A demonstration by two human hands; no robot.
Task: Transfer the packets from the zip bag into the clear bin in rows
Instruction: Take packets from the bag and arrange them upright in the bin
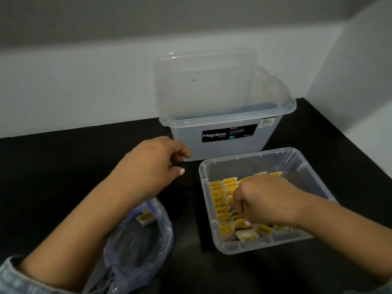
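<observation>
Head view: my right hand [263, 200] pinches a packet down among the packets [222, 200] rowed in the clear bin [214, 236] at 4 o'clock. My left hand [157, 160] hovers loosely curled, its grip empty. Most packets are transferred; the zip bag [137, 249] at 7 o'clock shows one remaining packet [146, 217]. A larger lidded tub [224, 122] stands at 12 o'clock on the surface [63, 166], obstructing nothing.

Two hands are seen, the left hand [157, 162] and the right hand [265, 200]. Two clear containers are counted: one clear bin [214, 240] and one larger tub [222, 122]. One zip bag [137, 247] is seen with one packet [146, 218] inside. The packets in the bin [220, 200] are too many and too covered to be counted.
</observation>
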